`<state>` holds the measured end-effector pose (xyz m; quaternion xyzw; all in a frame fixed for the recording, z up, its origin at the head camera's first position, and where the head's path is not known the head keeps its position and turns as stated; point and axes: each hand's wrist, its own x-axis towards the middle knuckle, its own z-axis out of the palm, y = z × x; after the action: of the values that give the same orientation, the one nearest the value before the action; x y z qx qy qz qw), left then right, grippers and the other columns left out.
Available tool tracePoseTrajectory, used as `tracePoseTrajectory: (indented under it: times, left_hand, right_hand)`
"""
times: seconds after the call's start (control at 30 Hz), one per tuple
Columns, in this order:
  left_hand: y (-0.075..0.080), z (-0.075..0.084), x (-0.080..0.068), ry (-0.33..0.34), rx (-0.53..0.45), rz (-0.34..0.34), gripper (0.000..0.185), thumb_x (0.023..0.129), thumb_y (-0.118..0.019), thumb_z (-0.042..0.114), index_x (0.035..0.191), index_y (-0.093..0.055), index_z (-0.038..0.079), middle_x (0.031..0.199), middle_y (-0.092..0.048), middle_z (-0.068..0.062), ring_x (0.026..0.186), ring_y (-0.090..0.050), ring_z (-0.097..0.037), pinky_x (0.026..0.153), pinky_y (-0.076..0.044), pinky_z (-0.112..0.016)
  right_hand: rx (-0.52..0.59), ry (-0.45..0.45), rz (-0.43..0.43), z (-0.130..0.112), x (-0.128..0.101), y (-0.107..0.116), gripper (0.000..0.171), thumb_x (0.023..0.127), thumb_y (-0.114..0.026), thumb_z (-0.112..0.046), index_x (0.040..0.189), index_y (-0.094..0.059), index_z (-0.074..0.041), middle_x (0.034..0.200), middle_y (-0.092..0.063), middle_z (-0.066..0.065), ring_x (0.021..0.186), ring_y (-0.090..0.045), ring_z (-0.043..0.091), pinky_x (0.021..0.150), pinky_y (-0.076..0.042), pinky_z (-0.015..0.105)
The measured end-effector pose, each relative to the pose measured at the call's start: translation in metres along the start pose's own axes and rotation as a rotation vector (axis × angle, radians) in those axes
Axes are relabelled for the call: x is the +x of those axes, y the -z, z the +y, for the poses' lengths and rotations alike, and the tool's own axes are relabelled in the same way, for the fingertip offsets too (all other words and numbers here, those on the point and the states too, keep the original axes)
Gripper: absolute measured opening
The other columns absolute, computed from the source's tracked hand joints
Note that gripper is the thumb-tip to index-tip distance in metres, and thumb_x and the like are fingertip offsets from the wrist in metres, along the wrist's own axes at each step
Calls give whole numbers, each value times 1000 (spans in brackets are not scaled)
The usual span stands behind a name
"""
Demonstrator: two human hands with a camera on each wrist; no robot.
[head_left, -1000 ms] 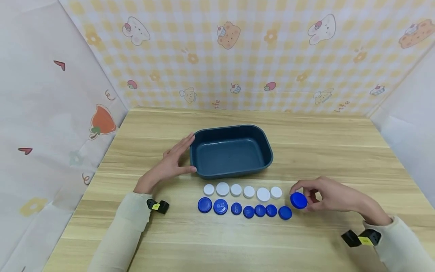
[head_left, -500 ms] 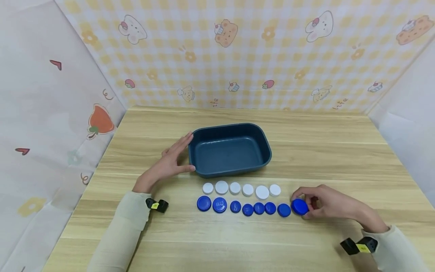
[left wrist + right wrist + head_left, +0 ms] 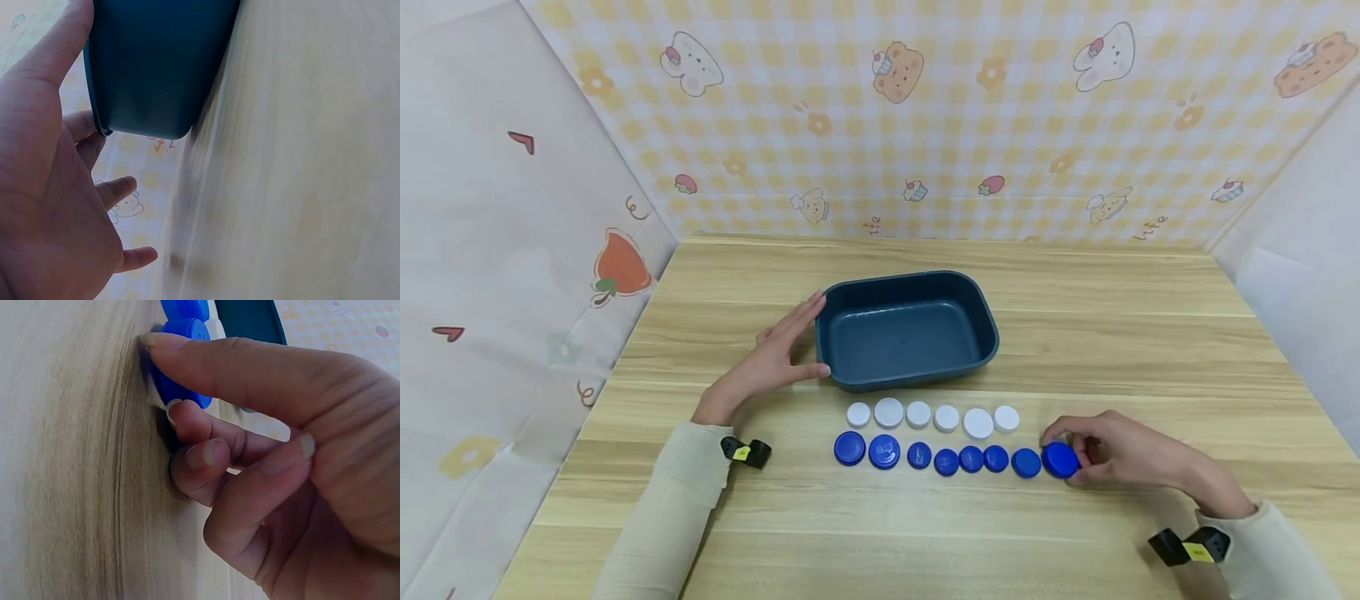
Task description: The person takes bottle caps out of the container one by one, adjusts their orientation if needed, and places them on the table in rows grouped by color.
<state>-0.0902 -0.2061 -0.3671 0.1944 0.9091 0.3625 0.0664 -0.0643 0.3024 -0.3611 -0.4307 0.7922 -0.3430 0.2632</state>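
Observation:
My right hand [image 3: 1078, 454] pinches a blue bottle cap [image 3: 1060, 460] at the right end of a row of several blue caps [image 3: 946, 461] on the wooden table [image 3: 1150, 333]; the right wrist view shows that blue cap [image 3: 178, 375] between thumb and fingers, on the table. A row of several white caps [image 3: 934, 417] lies just behind the blue row. A dark blue rectangular tray [image 3: 907, 329] stands behind the caps with nothing in it. My left hand [image 3: 790, 346] rests flat, fingers straight, against the tray's left side; the left wrist view shows the tray's wall [image 3: 156, 69] against my palm.
Paper walls with cartoon prints close in the table at the back and on both sides. Bare wood lies to the right of the tray and along the front edge. A black wrist strap [image 3: 747, 452] sits on my left sleeve.
My right hand lowered the blue cap from slightly above and right of the row down onto the table at the row's right end. The left hand stayed put.

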Motion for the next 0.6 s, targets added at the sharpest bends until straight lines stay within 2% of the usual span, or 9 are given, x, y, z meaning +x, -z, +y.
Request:
tracePoseTrajectory:
  times: [0.6]
  left_hand:
    - [1, 1, -1, 22, -4, -9, 97, 84, -73, 39, 154, -7, 30, 159, 1, 11, 145, -3, -22, 101, -8, -66]
  right_hand:
    - [2, -29, 14, -2, -2, -4, 39, 85, -74, -24, 121, -58, -22, 77, -54, -7, 63, -50, 1, 53, -43, 20]
